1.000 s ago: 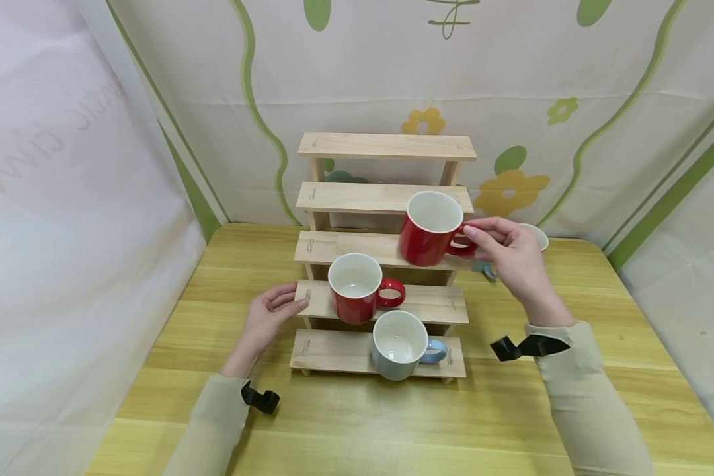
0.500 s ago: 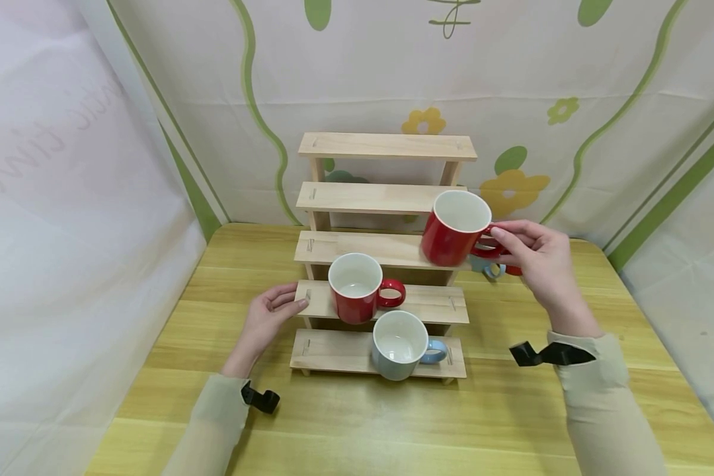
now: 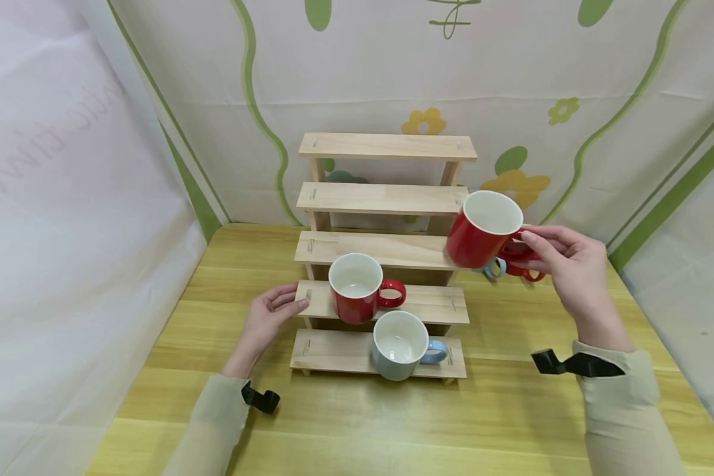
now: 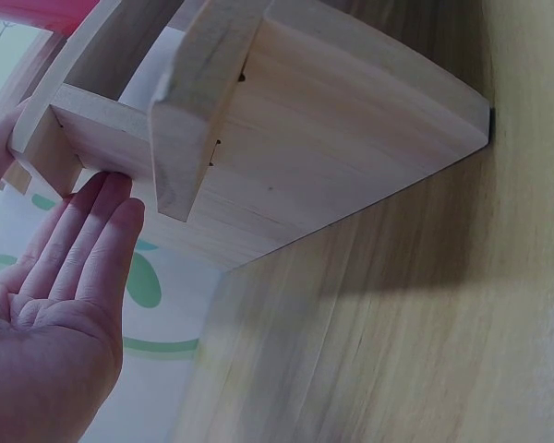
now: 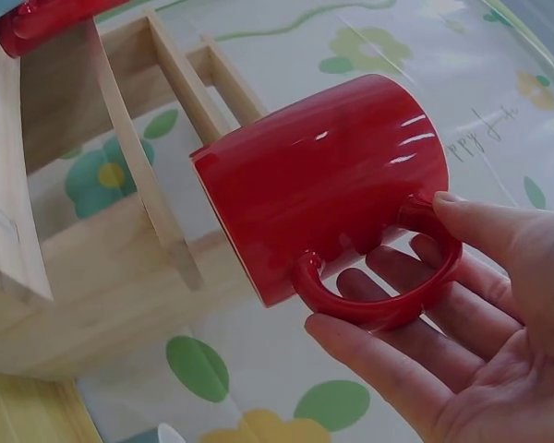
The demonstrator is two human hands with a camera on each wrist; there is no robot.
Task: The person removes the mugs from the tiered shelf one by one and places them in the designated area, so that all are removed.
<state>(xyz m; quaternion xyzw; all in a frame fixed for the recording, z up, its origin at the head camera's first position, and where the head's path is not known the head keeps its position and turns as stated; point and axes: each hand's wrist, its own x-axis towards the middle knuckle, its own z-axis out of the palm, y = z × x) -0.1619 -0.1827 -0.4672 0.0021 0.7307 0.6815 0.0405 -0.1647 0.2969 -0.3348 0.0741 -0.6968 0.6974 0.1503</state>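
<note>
My right hand (image 3: 577, 271) holds a red mug (image 3: 478, 238) by its handle, with the thumb on top and fingers below. The mug is upright in the head view, in front of the right end of the stepped wooden shelf (image 3: 387, 198); in the right wrist view its red side (image 5: 323, 175) appears apart from the boards. At the shelf's left side my left hand (image 3: 268, 320) pinches the end of the second board from the bottom, thumb above, fingers below. On that board stands another red mug (image 3: 355, 305). A light blue mug (image 3: 393, 357) stands on the lowest board.
Behind the held mug, a light blue handle (image 3: 495, 268) and a red handle (image 3: 533, 274) show on the wooden table (image 3: 357, 430); their mugs are mostly hidden. A patterned cloth wall (image 3: 357, 73) rises behind the shelf.
My right hand has carried the red mug rightward, from over the shelf's middle board to its right end. The left hand and the other mugs on the shelf have stayed put.
</note>
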